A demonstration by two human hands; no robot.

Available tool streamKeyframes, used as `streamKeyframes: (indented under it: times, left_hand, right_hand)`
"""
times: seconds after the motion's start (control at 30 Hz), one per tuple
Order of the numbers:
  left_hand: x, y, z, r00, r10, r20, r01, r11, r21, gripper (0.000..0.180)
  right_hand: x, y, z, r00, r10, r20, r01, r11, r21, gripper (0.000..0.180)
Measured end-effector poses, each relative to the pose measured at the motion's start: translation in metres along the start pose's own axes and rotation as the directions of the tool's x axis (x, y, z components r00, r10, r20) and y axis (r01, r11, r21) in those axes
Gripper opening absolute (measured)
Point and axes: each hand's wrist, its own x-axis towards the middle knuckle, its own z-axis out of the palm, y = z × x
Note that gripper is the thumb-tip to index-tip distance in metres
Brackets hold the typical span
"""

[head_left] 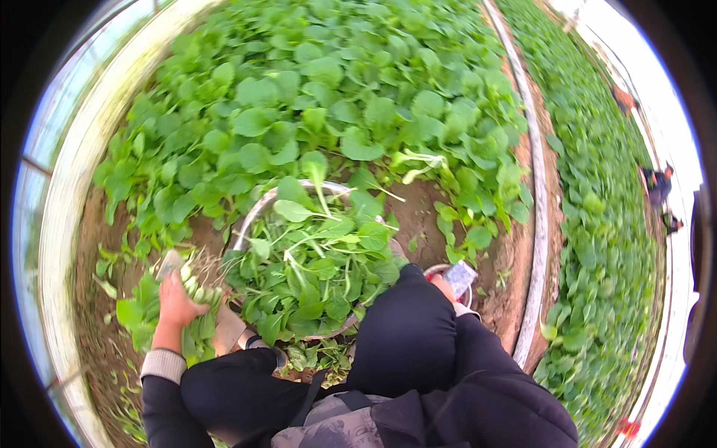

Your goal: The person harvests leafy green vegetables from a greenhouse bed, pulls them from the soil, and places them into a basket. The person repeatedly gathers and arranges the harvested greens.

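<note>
At the lower left my left hand (178, 305) is closed around a bunch of leafy greens (191, 285), its pale stems and thin roots pointing up and away. Just right of it, a round basket (256, 213) with a pale rim is heaped with loose greens (317, 269). Beyond my bent knee, my right hand (442, 287) is at a small round container (465, 299) with some red in it. A shiny, whitish, clear-looking object (459, 278) lies against that hand. The right fingers are mostly hidden, so their grip is unclear.
A dense bed of greens (299, 97) grows ahead. A pale pipe (534, 172) runs along the soil on the right, with another planted bed (590, 224) beyond it. People (659, 185) are at the far right edge. A pale wall edge (56, 216) curves along the left.
</note>
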Motion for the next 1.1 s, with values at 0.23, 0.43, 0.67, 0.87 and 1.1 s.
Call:
streamKeyframes:
  times: [0.23, 0.43, 0.67, 0.87, 1.1]
  left_hand:
    - [0.010, 0.021, -0.023, 0.989, -0.034, 0.146, 0.038, 0.999, -0.022, 0.122]
    - [0.008, -0.002, -0.011, 0.989, 0.023, 0.144, -0.010, 0.996, -0.093, 0.117]
    - [-0.005, 0.000, -0.011, 0.995, 0.056, 0.081, -0.049, 0.995, -0.087, 0.114]
    - [-0.007, -0.003, -0.002, 0.996, 0.088, 0.007, -0.086, 0.988, -0.127, 0.103]
    - [-0.011, -0.006, 0.009, 0.991, 0.119, -0.064, -0.126, 0.982, -0.137, 0.107]
  right_hand:
    - [0.090, 0.100, 0.003, 0.951, -0.284, -0.121, 0.264, 0.952, -0.156, 0.055]
    - [0.018, -0.178, -0.169, 0.584, -0.727, -0.360, 0.671, 0.682, -0.290, 0.024]
    - [-0.121, -0.439, -0.067, 0.301, -0.952, -0.059, 0.938, 0.285, 0.196, 0.013]
    - [-0.156, -0.485, 0.100, 0.510, -0.860, -0.013, 0.708, 0.411, 0.575, 0.011]
    - [-0.173, -0.470, 0.089, 0.533, -0.833, 0.148, 0.472, 0.438, 0.765, 0.010]
